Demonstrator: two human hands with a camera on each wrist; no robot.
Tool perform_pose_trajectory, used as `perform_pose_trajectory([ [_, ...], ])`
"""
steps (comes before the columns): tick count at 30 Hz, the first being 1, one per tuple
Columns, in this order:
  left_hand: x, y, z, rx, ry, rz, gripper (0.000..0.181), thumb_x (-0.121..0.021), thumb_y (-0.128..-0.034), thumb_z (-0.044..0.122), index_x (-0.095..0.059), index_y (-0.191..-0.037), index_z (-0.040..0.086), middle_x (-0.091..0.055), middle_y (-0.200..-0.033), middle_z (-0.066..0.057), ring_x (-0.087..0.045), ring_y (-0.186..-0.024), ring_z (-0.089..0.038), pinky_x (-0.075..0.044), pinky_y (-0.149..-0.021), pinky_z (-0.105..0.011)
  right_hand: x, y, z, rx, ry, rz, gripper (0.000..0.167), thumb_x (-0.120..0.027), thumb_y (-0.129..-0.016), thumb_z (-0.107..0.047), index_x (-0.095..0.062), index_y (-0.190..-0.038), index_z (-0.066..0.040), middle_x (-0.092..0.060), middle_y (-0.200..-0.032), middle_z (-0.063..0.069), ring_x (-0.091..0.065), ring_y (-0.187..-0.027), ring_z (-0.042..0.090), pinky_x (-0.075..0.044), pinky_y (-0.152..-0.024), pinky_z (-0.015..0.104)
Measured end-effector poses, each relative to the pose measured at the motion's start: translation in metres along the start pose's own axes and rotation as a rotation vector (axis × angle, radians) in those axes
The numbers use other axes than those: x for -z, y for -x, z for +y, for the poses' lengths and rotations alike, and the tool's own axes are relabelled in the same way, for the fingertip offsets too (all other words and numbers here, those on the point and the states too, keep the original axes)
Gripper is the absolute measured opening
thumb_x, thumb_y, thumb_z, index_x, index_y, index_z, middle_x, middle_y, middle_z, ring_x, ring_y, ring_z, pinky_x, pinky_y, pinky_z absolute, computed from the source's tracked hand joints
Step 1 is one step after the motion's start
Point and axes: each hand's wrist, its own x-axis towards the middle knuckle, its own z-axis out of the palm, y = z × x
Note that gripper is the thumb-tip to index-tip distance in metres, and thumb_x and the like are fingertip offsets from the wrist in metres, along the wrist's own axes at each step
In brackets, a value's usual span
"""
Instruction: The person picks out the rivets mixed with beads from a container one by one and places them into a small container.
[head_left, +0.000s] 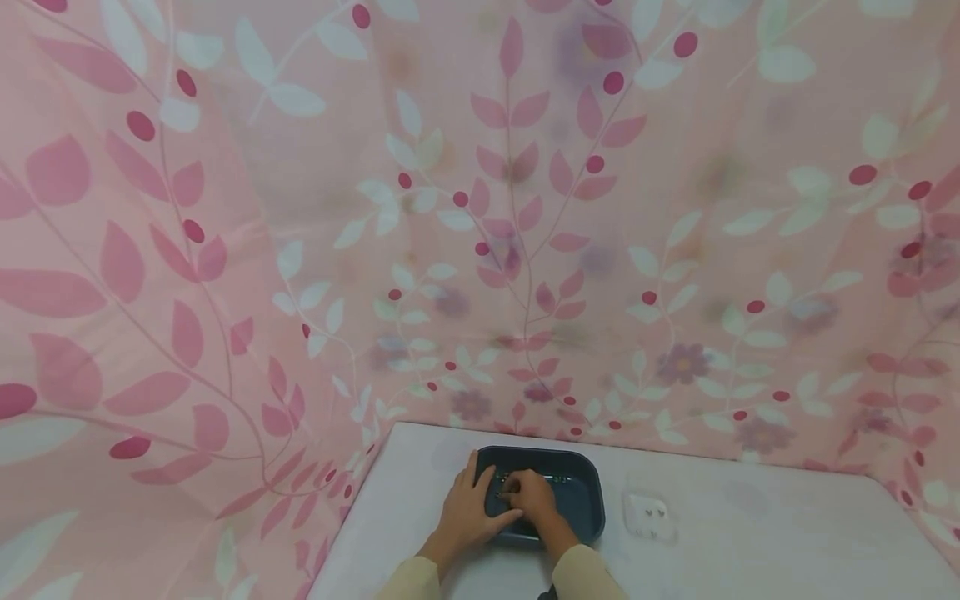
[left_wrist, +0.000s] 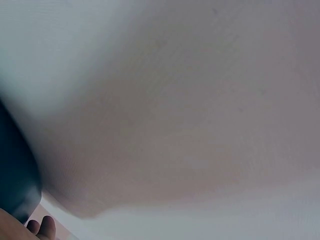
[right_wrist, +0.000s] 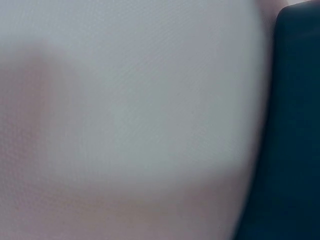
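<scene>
A dark blue tray [head_left: 576,510] sits on the white worktop [head_left: 750,533] at the lower centre of the head view. The left hand [head_left: 467,510] lies over the tray's left edge, its fingers extended and its grip released. The right hand [head_left: 531,497] reaches into the tray from the bottom of the frame, fingers bent together; I cannot tell whether its grip pinches something. Small greenish pieces [head_left: 559,479] lie in the tray, just right of that hand. To the right of the tray, apart from it, a clear case [head_left: 632,503] bears tiny items too small to make out. Pale sleeves [head_left: 414,579] enter at the bottom edge; pink leaf-patterned cloth [head_left: 525,208] fills the upper frame.
</scene>
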Motion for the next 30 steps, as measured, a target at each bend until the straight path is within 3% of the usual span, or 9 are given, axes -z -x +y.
perform_pose_trajectory([
  [12,-0.0008,0.0005,0.0,-0.007,-0.001,0.013,0.1,-0.05,-0.0777,0.085,-0.05,-0.144,0.011,-0.021,-0.163,-0.02,-0.044,-0.135,-0.039,-0.047,-0.1,-0.056,0.0019,0.0006,0.0009,-0.029,-0.056,0.008,0.01,-0.078,-0.079,-0.006,-0.074,-0.089,-0.007,-0.067,-0.077,0.001,-0.056,-0.07,0.014,-0.049,-0.067,0.037],
  [17,-0.0001,-0.0008,-0.0016,-0.016,0.003,0.028,0.098,-0.052,-0.0784,0.083,-0.051,-0.143,0.01,-0.021,-0.162,-0.021,-0.045,-0.135,-0.04,-0.048,-0.099,-0.056,0.0019,-0.0002,-0.0004,-0.048,-0.087,0.077,0.012,-0.075,-0.081,-0.006,-0.074,-0.093,-0.008,-0.066,-0.078,0.0,-0.054,-0.071,0.013,-0.048,-0.067,0.036],
  [21,-0.0025,-0.002,-0.0038,-0.007,-0.005,0.021,0.098,-0.052,-0.0784,0.083,-0.05,-0.144,0.01,-0.02,-0.163,-0.02,-0.044,-0.135,-0.039,-0.047,-0.1,-0.055,0.0017,0.0015,-0.0012,-0.057,-0.099,0.131,0.009,-0.075,-0.082,-0.006,-0.074,-0.09,-0.007,-0.065,-0.075,0.0,-0.053,-0.067,0.012,-0.046,-0.063,0.033],
  [30,-0.0065,-0.0012,-0.0017,0.006,-0.009,0.021,0.1,-0.05,-0.0773,0.085,-0.05,-0.144,0.011,-0.022,-0.162,-0.019,-0.045,-0.135,-0.038,-0.048,-0.099,-0.054,0.0052,0.0052,0.0039,-0.052,-0.141,0.126,0.005,-0.073,-0.077,-0.003,-0.074,-0.081,-0.007,-0.066,-0.071,0.0,-0.054,-0.065,0.011,-0.046,-0.06,0.03],
])
